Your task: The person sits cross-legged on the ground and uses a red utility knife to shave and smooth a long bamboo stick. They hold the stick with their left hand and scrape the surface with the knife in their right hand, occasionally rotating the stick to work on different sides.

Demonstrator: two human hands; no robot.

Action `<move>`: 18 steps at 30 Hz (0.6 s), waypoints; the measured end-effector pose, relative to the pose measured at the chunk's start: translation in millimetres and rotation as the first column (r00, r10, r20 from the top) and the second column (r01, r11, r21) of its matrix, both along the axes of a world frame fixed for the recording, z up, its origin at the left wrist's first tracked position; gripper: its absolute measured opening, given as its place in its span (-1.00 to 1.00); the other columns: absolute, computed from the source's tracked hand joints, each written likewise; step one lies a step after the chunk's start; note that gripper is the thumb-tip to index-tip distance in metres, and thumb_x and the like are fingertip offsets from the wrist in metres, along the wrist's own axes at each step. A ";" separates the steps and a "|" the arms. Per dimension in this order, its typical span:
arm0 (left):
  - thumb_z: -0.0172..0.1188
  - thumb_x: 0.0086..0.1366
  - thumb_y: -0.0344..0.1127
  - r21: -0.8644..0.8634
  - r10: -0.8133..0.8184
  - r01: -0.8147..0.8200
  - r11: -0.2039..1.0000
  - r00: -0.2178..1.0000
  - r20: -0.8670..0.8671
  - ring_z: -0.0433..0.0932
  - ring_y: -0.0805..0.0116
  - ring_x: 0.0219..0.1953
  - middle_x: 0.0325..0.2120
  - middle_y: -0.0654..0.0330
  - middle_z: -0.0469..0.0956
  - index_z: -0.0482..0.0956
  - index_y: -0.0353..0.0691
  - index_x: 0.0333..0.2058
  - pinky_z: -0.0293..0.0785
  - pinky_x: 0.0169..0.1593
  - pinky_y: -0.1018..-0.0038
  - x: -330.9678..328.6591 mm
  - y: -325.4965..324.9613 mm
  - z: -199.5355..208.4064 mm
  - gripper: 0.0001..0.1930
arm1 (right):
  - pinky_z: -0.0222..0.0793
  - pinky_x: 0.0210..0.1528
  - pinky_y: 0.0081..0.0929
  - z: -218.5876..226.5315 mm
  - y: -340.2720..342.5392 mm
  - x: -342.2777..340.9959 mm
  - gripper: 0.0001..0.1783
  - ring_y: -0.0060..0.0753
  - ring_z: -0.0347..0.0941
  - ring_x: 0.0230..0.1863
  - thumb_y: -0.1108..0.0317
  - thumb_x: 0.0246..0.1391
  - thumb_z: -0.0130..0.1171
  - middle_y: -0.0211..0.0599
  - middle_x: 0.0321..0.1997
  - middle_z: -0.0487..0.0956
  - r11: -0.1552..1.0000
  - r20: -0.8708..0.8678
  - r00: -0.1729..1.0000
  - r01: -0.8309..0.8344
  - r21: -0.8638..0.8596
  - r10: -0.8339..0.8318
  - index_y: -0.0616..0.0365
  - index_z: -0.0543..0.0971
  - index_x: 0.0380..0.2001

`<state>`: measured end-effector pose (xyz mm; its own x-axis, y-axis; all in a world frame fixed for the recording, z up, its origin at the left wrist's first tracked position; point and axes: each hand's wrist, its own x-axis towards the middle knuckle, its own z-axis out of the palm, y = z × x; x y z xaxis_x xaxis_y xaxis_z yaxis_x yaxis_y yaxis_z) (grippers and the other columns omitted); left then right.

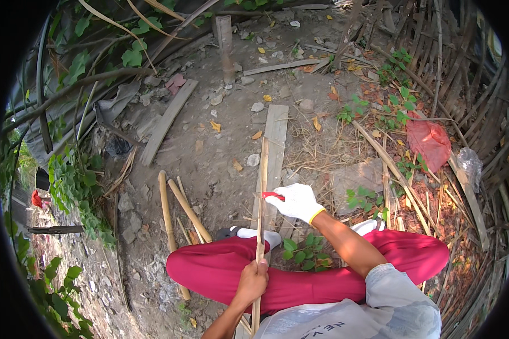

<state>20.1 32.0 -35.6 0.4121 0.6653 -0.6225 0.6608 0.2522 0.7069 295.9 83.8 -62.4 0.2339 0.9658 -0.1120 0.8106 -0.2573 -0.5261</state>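
My bare left hand [253,281] is closed round a long, narrow strip of split bamboo or wood [261,226], near its lower end. The strip runs up between my legs and points away from me. On my right hand [297,202] is a white glove with a yellow cuff edge. Its fingers are wrapped round a small red-handled knife [274,195], whose tip end meets the strip about midway; the blade is too small to see well. Beneath the strip's far part lies a flat grey board [276,127] on the ground.
Round poles [167,209] lie by my left knee. Another grey plank [168,121] rests at the upper left, near a wooden post [224,48]. To the right are a red plastic bag [427,141], dry sticks [398,172] and a stick fence [475,96]. Vines [76,186] hang at the left.
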 end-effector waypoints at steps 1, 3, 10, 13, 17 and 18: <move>-0.10 0.59 -0.08 -0.012 0.008 -0.008 1.000 1.000 0.002 0.54 0.17 -0.61 -0.67 0.07 0.50 0.48 -0.34 -0.43 0.42 -0.45 0.18 1.8 -0.6 -0.6 -0.53 | 0.54 -0.13 -0.04 -0.8 -1.3 0.7 -0.41 0.06 0.66 -0.19 -0.33 0.26 -0.02 -0.05 -0.30 0.71 1.000 -0.003 1.000 0.008 0.001 -0.008 -0.10 0.73 -0.24; -0.09 0.58 -0.08 0.003 -0.011 0.011 1.000 1.000 0.010 0.56 0.11 -0.58 -0.65 0.03 0.52 0.48 -0.35 -0.42 0.43 -0.41 0.15 5.0 -1.9 -0.8 -0.53 | 0.55 -0.12 -0.04 -3.9 -0.7 6.6 -0.41 0.06 0.67 -0.18 -0.33 0.26 -0.02 -0.05 -0.29 0.71 0.997 0.009 0.997 0.071 -0.002 -0.071 -0.10 0.74 -0.25; -0.08 0.57 -0.10 0.096 -0.210 0.211 0.973 0.978 -0.018 0.57 -0.23 -0.39 -0.55 -0.20 0.55 0.51 -0.42 -0.39 0.43 -0.20 -0.01 4.4 -20.5 6.6 -0.52 | 0.55 -0.12 -0.05 -22.0 -9.7 54.2 -0.39 0.06 0.66 -0.17 -0.35 0.27 -0.04 -0.13 -0.28 0.72 0.978 0.069 0.975 0.209 0.023 -0.210 -0.12 0.75 -0.27; -0.09 0.57 -0.08 0.007 -0.168 0.168 0.986 0.986 0.002 0.57 -0.28 -0.37 -0.54 -0.24 0.54 0.52 -0.43 -0.38 0.43 -0.20 -0.03 0.8 -21.1 4.4 -0.51 | 0.56 -0.11 -0.06 -21.9 -3.2 56.9 -0.38 0.08 0.66 -0.16 -0.36 0.27 -0.05 -0.12 -0.27 0.72 0.977 0.104 0.972 0.213 0.005 -0.212 -0.11 0.76 -0.24; -0.09 0.58 -0.07 0.082 -0.263 0.267 0.960 0.963 -0.060 0.47 0.13 -0.54 -0.64 0.04 0.44 0.46 -0.36 -0.41 0.38 -0.37 0.13 -14.0 -36.0 8.8 -0.52 | 0.56 -0.06 -0.05 -39.6 4.2 93.9 -0.32 0.08 0.66 -0.12 -0.37 0.28 -0.08 -0.08 -0.23 0.73 0.943 0.164 0.937 0.323 -0.074 -0.308 -0.04 0.76 -0.27; -0.09 0.57 -0.06 0.050 -0.261 0.265 0.963 0.962 -0.077 0.55 -0.06 -0.43 -0.57 -0.11 0.51 0.49 -0.40 -0.39 0.40 -0.27 0.02 -24.4 -42.4 9.6 -0.51 | 0.56 -0.05 -0.04 -43.9 2.7 106.2 -0.30 0.07 0.67 -0.11 -0.37 0.28 -0.09 -0.06 -0.23 0.73 0.947 0.200 0.940 0.301 -0.110 -0.275 -0.01 0.76 -0.28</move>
<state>-4.3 -10.4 -26.1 0.5350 0.5759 -0.6181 0.7459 0.0214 0.6657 402.1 86.4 -106.4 0.5282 0.8322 -0.1687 0.7687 -0.5530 -0.3214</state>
